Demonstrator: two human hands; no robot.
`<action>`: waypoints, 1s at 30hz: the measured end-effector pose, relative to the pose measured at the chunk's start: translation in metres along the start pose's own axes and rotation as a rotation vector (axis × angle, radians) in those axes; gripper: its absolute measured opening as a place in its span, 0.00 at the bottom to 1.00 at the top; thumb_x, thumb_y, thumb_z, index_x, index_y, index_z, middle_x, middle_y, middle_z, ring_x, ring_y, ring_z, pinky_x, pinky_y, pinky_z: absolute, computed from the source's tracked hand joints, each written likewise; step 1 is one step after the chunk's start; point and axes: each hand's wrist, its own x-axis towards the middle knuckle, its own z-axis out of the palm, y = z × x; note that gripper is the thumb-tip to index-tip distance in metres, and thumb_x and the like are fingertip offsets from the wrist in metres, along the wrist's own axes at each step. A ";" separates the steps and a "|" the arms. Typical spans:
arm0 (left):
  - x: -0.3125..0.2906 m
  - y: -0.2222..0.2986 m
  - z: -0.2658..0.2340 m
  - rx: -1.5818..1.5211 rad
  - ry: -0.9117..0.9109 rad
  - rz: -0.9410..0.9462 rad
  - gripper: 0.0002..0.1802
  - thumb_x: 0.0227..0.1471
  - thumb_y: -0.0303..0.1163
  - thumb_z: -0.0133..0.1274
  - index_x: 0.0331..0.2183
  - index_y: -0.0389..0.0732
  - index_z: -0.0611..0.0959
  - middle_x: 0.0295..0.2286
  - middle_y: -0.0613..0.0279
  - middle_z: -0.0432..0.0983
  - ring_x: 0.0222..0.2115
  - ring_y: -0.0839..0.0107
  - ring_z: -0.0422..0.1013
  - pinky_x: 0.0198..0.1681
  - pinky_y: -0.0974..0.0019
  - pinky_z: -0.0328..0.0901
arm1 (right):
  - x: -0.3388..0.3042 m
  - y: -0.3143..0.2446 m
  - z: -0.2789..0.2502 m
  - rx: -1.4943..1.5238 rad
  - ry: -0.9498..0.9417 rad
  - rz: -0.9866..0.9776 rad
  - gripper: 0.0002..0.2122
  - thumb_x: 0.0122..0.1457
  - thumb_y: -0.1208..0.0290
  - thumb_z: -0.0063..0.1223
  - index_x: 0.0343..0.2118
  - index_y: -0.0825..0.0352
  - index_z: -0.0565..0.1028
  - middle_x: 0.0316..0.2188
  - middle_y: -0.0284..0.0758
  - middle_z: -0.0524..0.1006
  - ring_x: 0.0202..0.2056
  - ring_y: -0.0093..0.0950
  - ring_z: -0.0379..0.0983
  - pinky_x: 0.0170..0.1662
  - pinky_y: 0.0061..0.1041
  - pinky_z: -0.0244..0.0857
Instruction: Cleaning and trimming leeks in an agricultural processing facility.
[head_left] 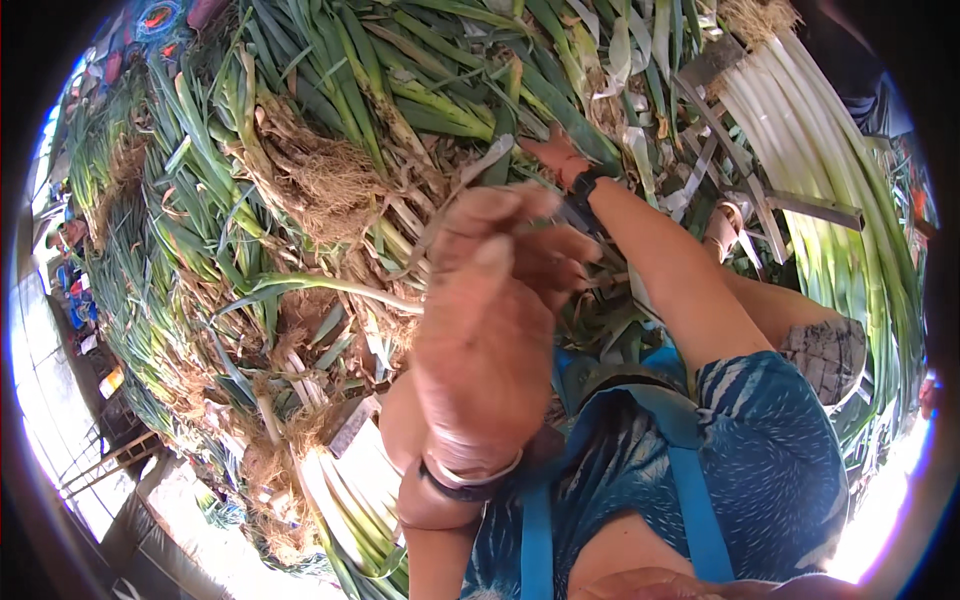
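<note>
My left hand (490,320) is raised close to the camera, a bracelet at its wrist. Its fingers are loosely bent and apart, slightly blurred, with nothing visible in them. Farther off, my right hand (556,156), with a black watch (584,184) on the wrist, reaches over the heap of long green onions (430,95). Its fingers are stretched out beside the green leaves, and I see nothing gripped. Left of my hands lie unpeeled green onions with brown, tangled roots (315,180). One single green onion (350,288) points toward my left hand.
Cleaned green onions with white stalks (800,110) lie stacked on a metal frame (815,208) at the right. More white stalks (345,500) lie at the lower left. A sandalled foot (727,225) stands near the frame. Dry leaves and husks lie around.
</note>
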 end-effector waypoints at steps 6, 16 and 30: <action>0.002 -0.018 0.006 0.060 -0.051 -0.149 0.15 0.56 0.30 0.44 0.45 0.36 0.72 0.40 0.55 0.74 0.39 0.64 0.72 0.41 0.67 0.66 | 0.042 0.014 0.024 -0.264 -0.093 -0.164 0.26 0.55 0.54 0.52 0.52 0.67 0.67 0.44 0.47 0.72 0.41 0.42 0.72 0.41 0.39 0.69; -0.015 -0.031 0.013 0.161 -0.221 -0.253 0.12 0.57 0.31 0.43 0.42 0.39 0.74 0.37 0.59 0.73 0.35 0.71 0.70 0.40 0.70 0.63 | -0.048 0.063 -0.032 -0.138 -0.217 -0.290 0.25 0.57 0.58 0.49 0.54 0.66 0.65 0.49 0.45 0.69 0.46 0.40 0.66 0.46 0.36 0.64; -0.026 -0.109 0.013 0.715 -0.663 -0.333 0.07 0.55 0.29 0.48 0.32 0.35 0.76 0.27 0.66 0.71 0.28 0.79 0.64 0.30 0.74 0.60 | -0.232 -0.009 -0.236 -0.266 -0.611 -0.418 0.23 0.60 0.64 0.45 0.57 0.66 0.62 0.54 0.42 0.64 0.54 0.37 0.59 0.53 0.33 0.56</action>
